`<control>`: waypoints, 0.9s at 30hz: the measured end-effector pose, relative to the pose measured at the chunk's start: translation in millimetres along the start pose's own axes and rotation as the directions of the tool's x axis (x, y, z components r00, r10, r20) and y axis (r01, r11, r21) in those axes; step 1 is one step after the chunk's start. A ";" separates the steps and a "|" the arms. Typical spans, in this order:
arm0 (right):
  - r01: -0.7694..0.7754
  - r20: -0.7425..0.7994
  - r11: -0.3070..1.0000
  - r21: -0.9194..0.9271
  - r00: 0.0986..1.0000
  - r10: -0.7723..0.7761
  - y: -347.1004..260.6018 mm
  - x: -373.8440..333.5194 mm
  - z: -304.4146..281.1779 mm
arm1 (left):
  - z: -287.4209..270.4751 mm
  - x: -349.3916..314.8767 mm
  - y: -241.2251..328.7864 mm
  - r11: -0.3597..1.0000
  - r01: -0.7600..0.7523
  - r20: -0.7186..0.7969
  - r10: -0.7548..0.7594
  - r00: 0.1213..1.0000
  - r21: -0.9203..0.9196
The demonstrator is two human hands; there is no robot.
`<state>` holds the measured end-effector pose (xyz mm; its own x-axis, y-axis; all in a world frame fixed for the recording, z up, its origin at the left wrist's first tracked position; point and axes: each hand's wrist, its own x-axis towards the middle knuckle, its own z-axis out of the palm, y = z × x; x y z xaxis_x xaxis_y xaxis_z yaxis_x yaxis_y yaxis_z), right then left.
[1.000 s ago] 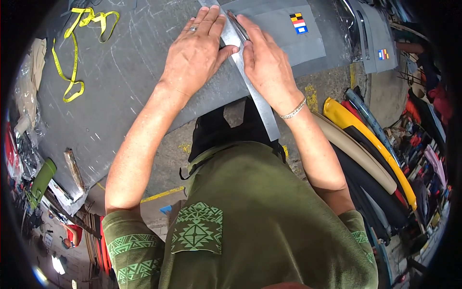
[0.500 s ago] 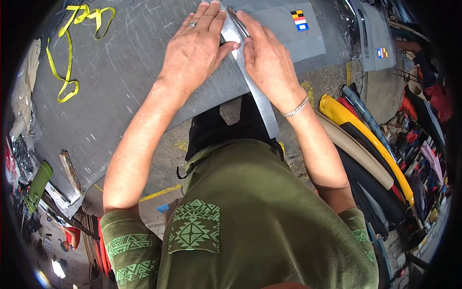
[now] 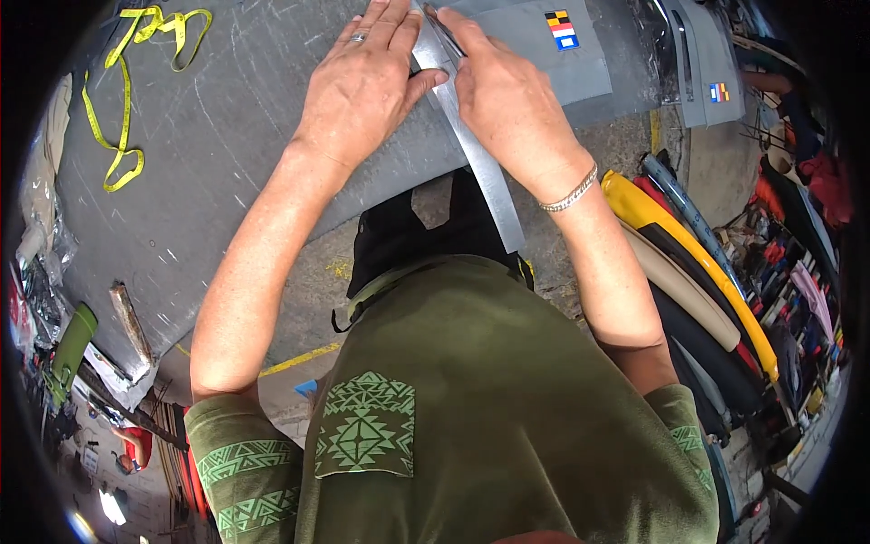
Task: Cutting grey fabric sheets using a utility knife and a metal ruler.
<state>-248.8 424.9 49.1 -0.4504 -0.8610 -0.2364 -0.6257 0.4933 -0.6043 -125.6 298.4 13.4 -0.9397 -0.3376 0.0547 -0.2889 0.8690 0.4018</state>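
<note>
My left hand (image 3: 362, 86) lies flat with its fingers stretched toward the far edge of the view. Its thumb rests on a long metal ruler (image 3: 485, 177), whose near end sticks out past the table edge toward my body. Between the fingers of my right hand (image 3: 517, 109) is a slim metal-looking tool (image 3: 444, 34), held along the ruler's right side; its exact kind is hard to make out. Beside and beneath that hand lies a grey sheet (image 3: 584, 77) bearing a small patch of coloured flags (image 3: 562, 30).
A yellow measuring tape (image 3: 127, 109) lies loosely on the dark, scratched table (image 3: 208, 163). At the right edge hangs another grey piece (image 3: 702, 68) with a similar patch. Rolls of material, among them a yellow roll (image 3: 689, 245) and a beige roll (image 3: 684, 290), stand right of me.
My right wrist has swung slightly outward to the right, while its fingers keep the tool against the ruler. My left hand stays in place.
</note>
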 end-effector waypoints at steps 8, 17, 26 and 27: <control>0.055 -0.046 0.998 -0.012 0.997 -0.056 6.0 -2.3 3.8 | -0.8 0.7 1.6 1.000 0.011 0.012 -0.011 1.000 0.002; -0.052 0.000 0.890 0.453 0.998 0.058 -12.2 -3.1 -44.9 | 10.0 -6.0 -5.3 0.999 0.034 0.002 -0.034 0.999 -0.040; 0.085 -0.002 0.301 0.950 0.964 -0.266 59.9 -4.1 -85.5 | 18.7 -3.6 0.0 0.977 -0.004 -0.084 0.022 0.996 0.212; 0.034 0.048 0.549 0.835 0.990 -0.134 58.3 -4.3 -93.3 | 18.0 -4.4 -0.5 0.975 0.001 -0.066 0.014 0.998 0.222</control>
<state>-342.7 469.0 85.9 -0.3312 -0.9243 -0.1895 0.1728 0.1381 -0.9752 -124.6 305.9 -3.5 -0.9295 -0.3483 0.1211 -0.3229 0.9274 0.1889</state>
